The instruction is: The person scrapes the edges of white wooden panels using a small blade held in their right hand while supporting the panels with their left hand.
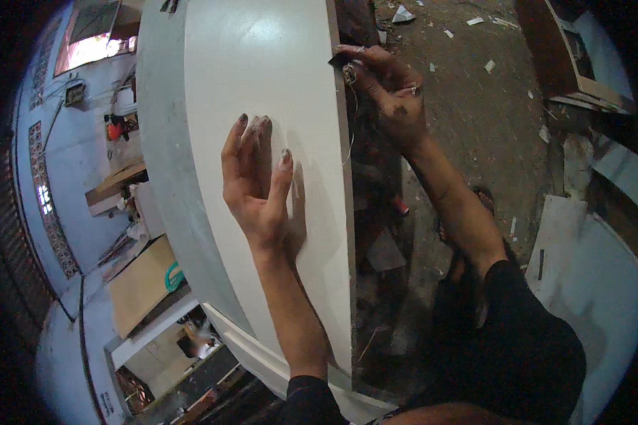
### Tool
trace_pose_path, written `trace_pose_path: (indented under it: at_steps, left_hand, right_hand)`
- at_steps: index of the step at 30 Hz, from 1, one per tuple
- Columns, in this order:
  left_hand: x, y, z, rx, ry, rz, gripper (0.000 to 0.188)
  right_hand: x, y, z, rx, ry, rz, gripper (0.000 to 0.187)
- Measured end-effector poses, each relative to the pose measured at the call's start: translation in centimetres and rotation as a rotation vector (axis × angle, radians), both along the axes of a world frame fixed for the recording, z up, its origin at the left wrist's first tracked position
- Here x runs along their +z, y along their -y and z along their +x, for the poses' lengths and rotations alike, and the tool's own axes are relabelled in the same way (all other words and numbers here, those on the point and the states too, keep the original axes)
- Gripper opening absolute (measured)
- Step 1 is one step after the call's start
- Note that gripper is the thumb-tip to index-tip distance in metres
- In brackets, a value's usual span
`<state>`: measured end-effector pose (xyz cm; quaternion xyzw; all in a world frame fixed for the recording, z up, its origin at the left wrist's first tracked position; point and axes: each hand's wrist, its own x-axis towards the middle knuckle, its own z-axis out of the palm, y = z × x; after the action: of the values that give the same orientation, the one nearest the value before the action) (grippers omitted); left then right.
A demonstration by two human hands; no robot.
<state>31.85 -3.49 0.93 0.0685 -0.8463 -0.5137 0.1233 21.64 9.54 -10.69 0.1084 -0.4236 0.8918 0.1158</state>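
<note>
A long white panel (pixel 283 78) lies lengthwise in front of me, its right edge running away from my body. Over its face is my left hand (pixel 256 191), fingers stretched and thumb apart, casting a shadow to its right; it holds nothing. At the panel's far right edge my right hand (pixel 393 92) is closed in a pinch on a small dark flat piece (pixel 337 61), whose tip meets the edge. What kind of piece it is I cannot make out. A thin pale strand (pixel 354 117) hangs below those fingers, alongside the edge. Both hands have dark and whitish smudges.
Beneath the white panel lies a grey surface (pixel 164 142), showing along its left. Paper scraps and debris litter the brown floor (pixel 468 92) at right. Boards (pixel 556 248) lean at the lower right, near a wooden cabinet frame (pixel 556 64). A tan board (pixel 145 283) stands at lower left.
</note>
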Motion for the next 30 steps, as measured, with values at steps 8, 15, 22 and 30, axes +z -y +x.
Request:
trace_pose_path:
  at_steps: [8, 15, 22, 30]
  left_hand:
    - [-0.1, 0.1, 0.4, 0.067, 0.015, 0.015, 0.062]
    - [-0.2, 0.2, 0.3, 0.047, -0.002, -0.113, 0.06]
    - [-1.0, 0.1, 0.2, 0.059, -0.025, -0.1, 0.061]
    - [-0.8, 0.1, 0.0, 0.038, -0.004, -0.144, 0.059]
  right_hand:
    - [-1.4, 0.7, 0.1, 0.225, -0.059, -0.309, 0.018]
    - [-2.0, 0.3, -0.4, 0.14, -0.245, -0.162, 0.023]
    - [-2.0, -0.7, -0.5, 0.151, -0.264, -0.092, 0.02]
    - [-3.0, -1.2, -0.6, 0.035, -0.388, 0.127, 0.016]
